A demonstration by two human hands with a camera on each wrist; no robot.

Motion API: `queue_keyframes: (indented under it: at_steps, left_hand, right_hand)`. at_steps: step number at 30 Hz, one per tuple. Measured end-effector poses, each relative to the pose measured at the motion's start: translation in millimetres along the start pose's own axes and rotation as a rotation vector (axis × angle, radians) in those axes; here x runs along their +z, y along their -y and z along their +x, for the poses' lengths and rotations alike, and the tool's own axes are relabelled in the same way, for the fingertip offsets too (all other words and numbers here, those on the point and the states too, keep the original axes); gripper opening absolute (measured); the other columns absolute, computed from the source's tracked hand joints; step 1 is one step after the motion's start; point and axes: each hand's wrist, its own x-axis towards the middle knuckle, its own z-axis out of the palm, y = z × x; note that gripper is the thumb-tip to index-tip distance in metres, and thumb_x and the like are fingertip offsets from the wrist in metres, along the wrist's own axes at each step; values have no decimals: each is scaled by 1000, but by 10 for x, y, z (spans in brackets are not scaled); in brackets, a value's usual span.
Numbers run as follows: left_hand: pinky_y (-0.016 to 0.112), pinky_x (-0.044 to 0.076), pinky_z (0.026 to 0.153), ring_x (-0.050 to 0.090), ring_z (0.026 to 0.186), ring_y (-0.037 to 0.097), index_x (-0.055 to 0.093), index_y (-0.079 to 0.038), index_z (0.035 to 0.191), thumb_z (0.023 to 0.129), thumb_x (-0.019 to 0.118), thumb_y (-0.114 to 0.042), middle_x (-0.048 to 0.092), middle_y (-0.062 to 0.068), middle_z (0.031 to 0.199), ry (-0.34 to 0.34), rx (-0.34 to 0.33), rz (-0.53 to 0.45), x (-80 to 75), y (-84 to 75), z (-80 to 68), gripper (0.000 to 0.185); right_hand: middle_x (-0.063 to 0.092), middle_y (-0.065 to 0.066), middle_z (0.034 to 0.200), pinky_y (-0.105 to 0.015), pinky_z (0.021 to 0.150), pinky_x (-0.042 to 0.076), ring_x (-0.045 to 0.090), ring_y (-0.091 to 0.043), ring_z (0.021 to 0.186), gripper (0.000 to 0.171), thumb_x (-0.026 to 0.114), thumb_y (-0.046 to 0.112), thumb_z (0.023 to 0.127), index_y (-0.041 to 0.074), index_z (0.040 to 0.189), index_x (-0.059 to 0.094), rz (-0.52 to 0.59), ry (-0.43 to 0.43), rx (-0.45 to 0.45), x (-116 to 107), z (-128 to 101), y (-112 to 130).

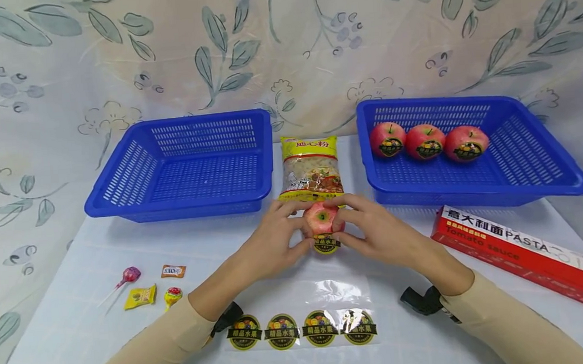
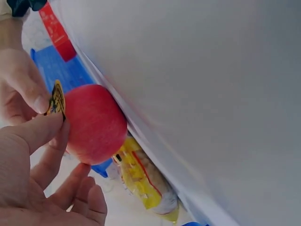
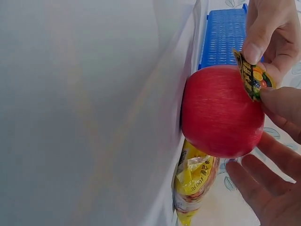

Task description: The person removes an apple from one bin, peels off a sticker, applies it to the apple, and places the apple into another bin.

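Pasta box (image 1: pixel 526 256) cut off at the right edge; candy wrappers' (image 1: pixel 140 296) print unreadable.

Left grip (image 1: pixel 275 236) and right grip (image 1: pixel 374 230) meeting, fingers curled, forearms converging

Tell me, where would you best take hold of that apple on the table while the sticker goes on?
Grip the apple by its round flanks, one hand from each side, as the left hand and right hand do now. It sits stem-dimple up, so the sides give fingers a firm curve, and the front stays free for the sticker, likely best pressed on by the thumbs.
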Motion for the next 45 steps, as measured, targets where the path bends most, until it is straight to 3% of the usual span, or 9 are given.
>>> queue_keyframes:
  at_steps: [8,12,15,19,23,31,34,41,45]
  left_hand:
    - [37,53,98,62,125,27,65,-21,75,90,77,-27,63,9,138,9,-35,-28,18,6,78,21]
    - [33,55,91,60,127,23,63,-21,73,93,75,-32,72,4,114,38,-60,-116,10,44,111,26]
    - [33,54,97,57,132,21,64,-19,71,94,74,-32,73,-1,95,27,-52,-175,4,82,134,28]
    - [33,52,100,59,129,20,62,-19,68,92,74,-30,72,0,101,4,-41,-184,7,120,153,29]
    - [32,53,93,59,126,18,59,-20,66,91,73,-30,69,3,116,7,-56,-182,11,127,164,30]
    - [30,55,86,62,119,19,61,-21,68,83,78,-32,63,7,131,82,-50,-155,-10,162,175,25]
    - [35,53,95,59,127,22,60,-22,68,82,80,-35,67,7,130,106,-35,-123,-14,194,205,28]
    - [41,48,108,57,134,24,61,-21,66,78,88,-40,75,-2,94,143,2,-94,-38,250,245,35]
    - [39,49,107,58,132,23,61,-20,68,78,89,-40,75,-1,102,156,22,-53,-35,254,265,35]
  right_hand:
    - [66,-9,130,-46,98,55,64,-26,120,19,79,11,89,15,93,61,89,-49,35,26,14,-47]
    - [65,-7,121,-40,97,58,66,-23,115,32,80,11,89,8,111,58,188,-40,108,42,-2,-82]
    - [64,-7,125,-38,96,58,69,-23,114,44,79,18,92,7,125,52,243,-4,188,48,-8,-90]
    - [60,-11,136,-39,94,59,70,-27,114,49,74,25,96,9,132,45,290,37,244,60,16,-90]
    - [58,-11,138,-41,90,60,71,-28,111,47,70,27,99,10,133,43,296,49,263,67,53,-92]
    - [57,-7,141,-38,97,57,65,-23,121,69,74,33,96,7,150,39,294,133,233,73,37,-153]
    - [56,-6,143,-36,100,55,64,-20,122,73,76,33,94,7,152,38,275,150,192,84,50,-177]
    - [55,-9,144,-31,93,58,68,-20,116,78,78,32,93,6,153,38,311,178,201,90,66,-204]
    - [56,-11,143,-33,92,59,68,-22,114,79,80,29,91,4,153,38,307,177,201,84,67,-216]
